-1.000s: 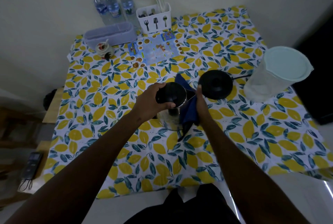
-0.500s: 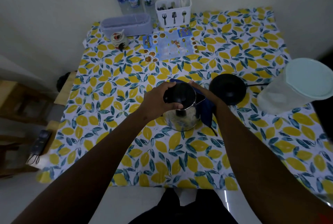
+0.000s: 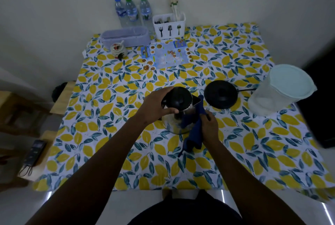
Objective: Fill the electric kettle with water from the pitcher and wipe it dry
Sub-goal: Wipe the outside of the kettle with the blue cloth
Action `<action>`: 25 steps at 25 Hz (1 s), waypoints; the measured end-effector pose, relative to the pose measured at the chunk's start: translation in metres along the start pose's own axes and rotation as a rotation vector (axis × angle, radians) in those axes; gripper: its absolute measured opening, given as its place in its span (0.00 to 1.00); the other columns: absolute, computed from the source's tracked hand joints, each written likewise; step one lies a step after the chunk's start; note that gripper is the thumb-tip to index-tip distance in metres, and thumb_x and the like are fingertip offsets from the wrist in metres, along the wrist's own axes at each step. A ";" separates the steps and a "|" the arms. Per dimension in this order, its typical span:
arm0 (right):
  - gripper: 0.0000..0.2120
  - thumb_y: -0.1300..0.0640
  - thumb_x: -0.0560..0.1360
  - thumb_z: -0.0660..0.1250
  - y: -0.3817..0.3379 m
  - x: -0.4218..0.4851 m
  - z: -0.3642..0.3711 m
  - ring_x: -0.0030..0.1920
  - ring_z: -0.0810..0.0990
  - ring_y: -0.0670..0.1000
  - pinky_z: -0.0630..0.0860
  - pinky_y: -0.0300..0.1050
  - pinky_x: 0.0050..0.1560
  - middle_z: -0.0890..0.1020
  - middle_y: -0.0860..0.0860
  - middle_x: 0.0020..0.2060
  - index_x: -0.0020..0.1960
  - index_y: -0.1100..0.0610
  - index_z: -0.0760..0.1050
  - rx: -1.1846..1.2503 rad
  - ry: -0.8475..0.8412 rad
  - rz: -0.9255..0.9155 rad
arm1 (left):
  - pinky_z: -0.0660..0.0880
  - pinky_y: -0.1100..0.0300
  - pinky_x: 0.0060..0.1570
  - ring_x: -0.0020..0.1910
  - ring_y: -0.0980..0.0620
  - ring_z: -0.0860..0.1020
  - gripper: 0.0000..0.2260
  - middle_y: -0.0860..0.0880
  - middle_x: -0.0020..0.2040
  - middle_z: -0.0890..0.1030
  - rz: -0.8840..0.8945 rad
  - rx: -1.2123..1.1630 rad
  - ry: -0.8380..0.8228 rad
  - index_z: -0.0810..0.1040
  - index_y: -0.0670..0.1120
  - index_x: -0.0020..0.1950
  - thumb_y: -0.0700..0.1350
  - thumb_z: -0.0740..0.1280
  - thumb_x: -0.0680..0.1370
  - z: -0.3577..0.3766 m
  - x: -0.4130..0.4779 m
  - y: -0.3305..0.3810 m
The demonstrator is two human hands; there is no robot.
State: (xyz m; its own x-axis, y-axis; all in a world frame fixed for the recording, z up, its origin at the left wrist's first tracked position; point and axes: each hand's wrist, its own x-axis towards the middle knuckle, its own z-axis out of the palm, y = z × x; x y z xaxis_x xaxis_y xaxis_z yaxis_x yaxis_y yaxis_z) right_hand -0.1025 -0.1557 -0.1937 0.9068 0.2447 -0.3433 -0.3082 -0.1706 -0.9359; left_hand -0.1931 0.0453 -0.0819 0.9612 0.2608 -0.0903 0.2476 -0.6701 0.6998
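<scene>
A steel electric kettle (image 3: 174, 125) with a shut black lid stands on the lemon-print tablecloth in the middle of the table. My left hand (image 3: 155, 105) grips its black top and handle from the left. My right hand (image 3: 210, 127) presses a dark blue cloth (image 3: 194, 134) against the kettle's right side; the cloth's tail hangs down onto the table. The black kettle base (image 3: 221, 94) sits bare just to the right, its cord running right. The clear pitcher (image 3: 277, 92) with a pale lid stands at the right edge.
Along the back wall stand three water bottles (image 3: 132, 11), a white cutlery caddy (image 3: 169, 25), a lilac box (image 3: 125, 36) and a small jar (image 3: 117, 49). A printed leaflet (image 3: 166, 56) lies behind the kettle. A wooden stool (image 3: 34, 154) with a dark device is at left.
My right hand with the blue cloth has slid from the kettle's upper far side down to its lower right side. My left hand keeps its hold on the top.
</scene>
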 end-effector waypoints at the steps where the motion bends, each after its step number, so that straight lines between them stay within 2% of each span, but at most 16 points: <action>1: 0.07 0.58 0.78 0.61 0.003 -0.003 -0.007 0.38 0.76 0.52 0.70 0.44 0.35 0.78 0.52 0.40 0.54 0.56 0.76 -0.077 -0.003 -0.044 | 0.70 0.51 0.65 0.68 0.47 0.72 0.37 0.45 0.70 0.72 -0.013 -0.028 -0.026 0.64 0.48 0.74 0.54 0.76 0.70 -0.002 -0.003 -0.007; 2: 0.08 0.58 0.78 0.61 0.006 -0.004 -0.014 0.38 0.76 0.51 0.70 0.43 0.35 0.78 0.51 0.40 0.55 0.56 0.76 -0.163 0.004 -0.085 | 0.72 0.51 0.63 0.65 0.46 0.74 0.33 0.44 0.67 0.74 -0.032 -0.036 -0.040 0.66 0.47 0.72 0.51 0.75 0.71 -0.006 -0.004 -0.016; 4: 0.10 0.58 0.78 0.62 0.012 -0.007 -0.024 0.40 0.76 0.51 0.69 0.44 0.37 0.78 0.51 0.43 0.57 0.57 0.76 -0.348 0.023 -0.158 | 0.73 0.53 0.51 0.56 0.44 0.77 0.20 0.45 0.56 0.78 -0.078 0.048 -0.045 0.71 0.47 0.65 0.50 0.70 0.76 -0.014 -0.004 -0.032; 5: 0.11 0.58 0.77 0.62 0.013 -0.008 -0.027 0.43 0.77 0.52 0.70 0.44 0.41 0.79 0.52 0.46 0.59 0.58 0.76 -0.429 0.034 -0.207 | 0.70 0.54 0.45 0.52 0.44 0.77 0.16 0.47 0.52 0.78 -0.093 0.105 -0.048 0.71 0.48 0.62 0.50 0.68 0.77 -0.018 -0.005 -0.037; 7: 0.12 0.61 0.76 0.64 0.013 -0.008 -0.029 0.48 0.79 0.54 0.71 0.45 0.46 0.81 0.56 0.51 0.59 0.61 0.76 -0.552 0.083 -0.343 | 0.65 0.56 0.39 0.47 0.44 0.76 0.12 0.49 0.46 0.75 -0.074 0.160 -0.045 0.71 0.47 0.59 0.51 0.66 0.79 -0.021 -0.005 -0.040; 9: 0.11 0.63 0.75 0.65 0.014 -0.006 -0.031 0.46 0.80 0.58 0.72 0.46 0.44 0.82 0.59 0.49 0.57 0.63 0.77 -0.657 0.122 -0.430 | 0.65 0.56 0.40 0.45 0.46 0.75 0.11 0.49 0.46 0.75 -0.042 0.148 0.003 0.71 0.46 0.59 0.50 0.64 0.80 -0.018 -0.006 -0.040; 11: 0.10 0.62 0.75 0.65 0.015 -0.002 -0.030 0.45 0.79 0.62 0.73 0.53 0.43 0.81 0.62 0.47 0.55 0.64 0.77 -0.739 0.111 -0.433 | 0.65 0.57 0.41 0.43 0.49 0.73 0.12 0.49 0.46 0.74 -0.019 0.129 0.069 0.72 0.45 0.59 0.51 0.64 0.80 -0.014 -0.005 -0.039; 13: 0.11 0.62 0.76 0.64 0.018 0.003 -0.029 0.47 0.79 0.64 0.75 0.58 0.46 0.81 0.64 0.48 0.56 0.65 0.77 -0.806 0.090 -0.404 | 0.65 0.57 0.41 0.42 0.50 0.72 0.12 0.51 0.45 0.73 -0.010 0.123 0.129 0.72 0.46 0.58 0.51 0.63 0.80 -0.014 0.002 -0.037; 18: 0.17 0.58 0.78 0.63 0.020 0.012 -0.024 0.60 0.74 0.66 0.74 0.61 0.57 0.78 0.61 0.61 0.65 0.62 0.73 -0.892 0.088 -0.327 | 0.65 0.56 0.37 0.40 0.48 0.73 0.10 0.46 0.44 0.76 -0.079 0.046 0.270 0.72 0.45 0.57 0.50 0.62 0.80 -0.019 0.038 -0.034; 22: 0.19 0.56 0.79 0.61 0.019 0.021 -0.016 0.66 0.68 0.65 0.75 0.62 0.56 0.72 0.59 0.69 0.70 0.58 0.70 -0.995 0.099 -0.259 | 0.64 0.55 0.38 0.39 0.46 0.72 0.11 0.46 0.44 0.74 -0.122 0.039 0.292 0.71 0.44 0.56 0.50 0.61 0.81 -0.017 0.071 -0.035; 25: 0.23 0.52 0.81 0.55 0.022 0.030 -0.008 0.70 0.63 0.64 0.74 0.61 0.57 0.63 0.55 0.76 0.75 0.50 0.60 -1.200 -0.006 -0.174 | 0.66 0.55 0.39 0.40 0.45 0.74 0.12 0.44 0.45 0.76 -0.146 0.041 0.276 0.71 0.44 0.57 0.52 0.61 0.81 -0.009 0.084 -0.043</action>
State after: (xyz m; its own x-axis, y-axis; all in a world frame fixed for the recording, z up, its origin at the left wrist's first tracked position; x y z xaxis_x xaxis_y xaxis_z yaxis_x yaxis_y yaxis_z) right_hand -0.0794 -0.1599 -0.2244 0.9074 0.3560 -0.2235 0.2829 -0.9105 -0.3017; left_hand -0.1238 0.1027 -0.1132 0.8471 0.5313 0.0120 0.3907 -0.6379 0.6636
